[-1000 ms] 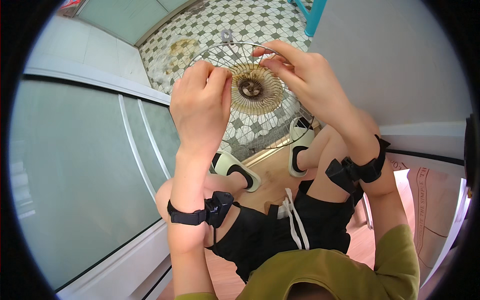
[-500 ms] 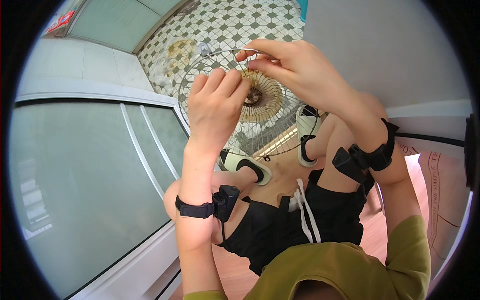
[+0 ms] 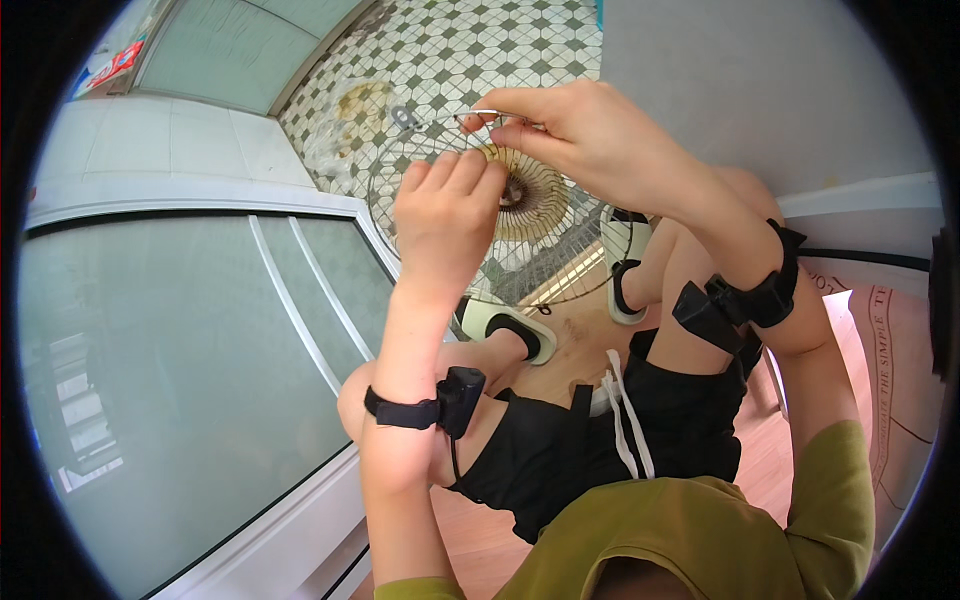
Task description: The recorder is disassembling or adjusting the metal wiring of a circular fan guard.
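A round wire fan grille (image 3: 512, 192) is held up in front of me over the doorway, its dense rings of wire and dark centre facing me. My right hand (image 3: 590, 132) pinches its upper rim between thumb and fingers. Just left of the centre, my left hand (image 3: 447, 215) is closed, with its knuckles up and its fingertips curled in at the wires. Whatever those fingertips grip is hidden behind the hand. A small grey tab (image 3: 403, 117) shows at the grille's upper left rim.
A white-framed frosted glass door (image 3: 190, 370) stands at my left, and a grey panel (image 3: 740, 100) rises at my right. Beyond the grille lies a green-and-white tiled floor (image 3: 480, 45). My slippers (image 3: 500, 325) rest near the threshold below it.
The grille's top rim has dipped slightly. My left hand sits a little lower against the wires, while the right hand keeps its pinch. The whole view has shifted a little.
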Motion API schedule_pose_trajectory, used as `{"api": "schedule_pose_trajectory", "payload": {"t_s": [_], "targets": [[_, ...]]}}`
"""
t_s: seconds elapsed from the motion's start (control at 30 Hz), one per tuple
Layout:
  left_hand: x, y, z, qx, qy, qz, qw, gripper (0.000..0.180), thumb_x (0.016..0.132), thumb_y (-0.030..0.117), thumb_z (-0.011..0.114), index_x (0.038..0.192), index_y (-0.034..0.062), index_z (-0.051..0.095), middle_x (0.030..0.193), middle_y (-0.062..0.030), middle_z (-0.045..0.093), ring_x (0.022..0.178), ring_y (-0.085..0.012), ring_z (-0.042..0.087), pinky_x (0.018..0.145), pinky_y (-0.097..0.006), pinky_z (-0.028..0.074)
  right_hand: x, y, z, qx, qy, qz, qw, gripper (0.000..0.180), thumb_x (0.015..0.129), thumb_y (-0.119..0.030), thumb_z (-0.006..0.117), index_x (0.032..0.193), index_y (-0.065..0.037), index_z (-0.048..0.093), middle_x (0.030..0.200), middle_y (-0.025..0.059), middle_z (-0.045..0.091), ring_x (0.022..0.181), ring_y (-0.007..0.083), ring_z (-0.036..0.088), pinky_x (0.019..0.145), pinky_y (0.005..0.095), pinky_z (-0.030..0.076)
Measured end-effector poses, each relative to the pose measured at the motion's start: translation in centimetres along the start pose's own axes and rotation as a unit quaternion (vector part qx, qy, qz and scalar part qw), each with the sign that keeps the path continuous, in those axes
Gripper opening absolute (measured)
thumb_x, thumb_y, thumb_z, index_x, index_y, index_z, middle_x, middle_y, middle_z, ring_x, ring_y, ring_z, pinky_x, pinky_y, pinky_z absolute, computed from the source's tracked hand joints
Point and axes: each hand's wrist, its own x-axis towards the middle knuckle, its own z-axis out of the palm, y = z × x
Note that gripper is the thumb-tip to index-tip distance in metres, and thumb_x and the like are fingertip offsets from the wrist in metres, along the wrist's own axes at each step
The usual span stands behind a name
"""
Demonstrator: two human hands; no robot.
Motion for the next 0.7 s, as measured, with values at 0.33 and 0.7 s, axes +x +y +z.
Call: {"api": "schedule_pose_trajectory", "payload": {"t_s": [0.33,0.7], "targets": [[-0.4,0.9,0.4,0.112,-0.008,-0.092,0.989,0.019,0.081,0.012,0.062,0.07,0.0104,0.046,0.061,-0.0018,0.049,0.054,-0.0172,0.049,0.05,-0.031,0.035,-0.2,-0.3,0.1,0.037,0.025,0.028,0.999,0.025,0.088,-0.016,0.046,0.11,-0.008,0.054,0.066,0.0175,0.058,0.064,0.0339,0.058,0.06,0.0399,0.045],[-0.2,1.1,-1.1,0.151,-0.086,-0.049,0.984,0.013,0.069,0.007,0.058,0.068,0.0121,0.046,0.062,-0.0001,0.044,0.06,-0.0135,0.049,0.055,-0.03,0.034,-0.7,1.1,2.1,0.117,0.024,-0.032,0.992,0.031,0.084,-0.002,0.041,0.114,-0.007,0.045,0.098,0.0158,0.056,0.084,0.0293,0.058,0.073,0.038,0.046]]}}
